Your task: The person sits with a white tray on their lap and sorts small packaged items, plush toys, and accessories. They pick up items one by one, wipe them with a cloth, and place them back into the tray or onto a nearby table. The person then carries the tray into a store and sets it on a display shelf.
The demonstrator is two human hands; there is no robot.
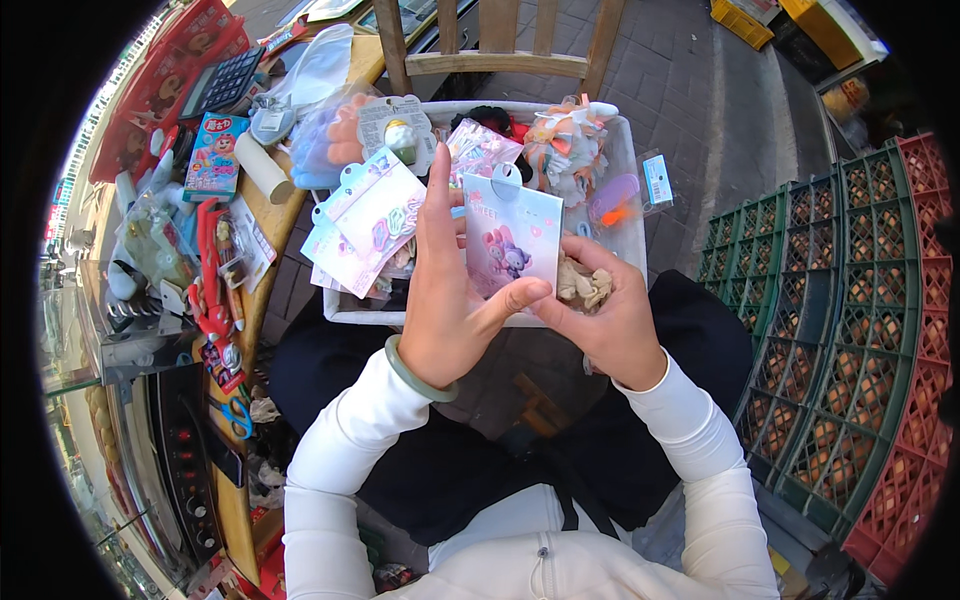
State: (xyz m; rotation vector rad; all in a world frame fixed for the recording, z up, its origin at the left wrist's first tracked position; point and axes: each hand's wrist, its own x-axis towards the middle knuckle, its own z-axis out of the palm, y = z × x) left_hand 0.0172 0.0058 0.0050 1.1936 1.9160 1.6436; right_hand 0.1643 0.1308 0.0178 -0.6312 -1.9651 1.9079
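Observation:
A small pastel printed card with two cartoon figures and a round hang tab is upright between my hands. My left hand, with a pale green bangle at its wrist, grips its left side. The thumb lies across the lower front, the index finger points up, and other fingertips show behind. My right hand pinches the lower right corner. Crumpled beige material shows at the right fingers; whether they hold it is unclear. Beyond is a white basket with carded hair clips, a comb and ruffled hair ties.
A wooden chair stands beyond the basket. The wooden table edge at left carries a calculator, a blue box and packaged toys; blue-handled scissors hang over it. Stacked crates of eggs line the right.

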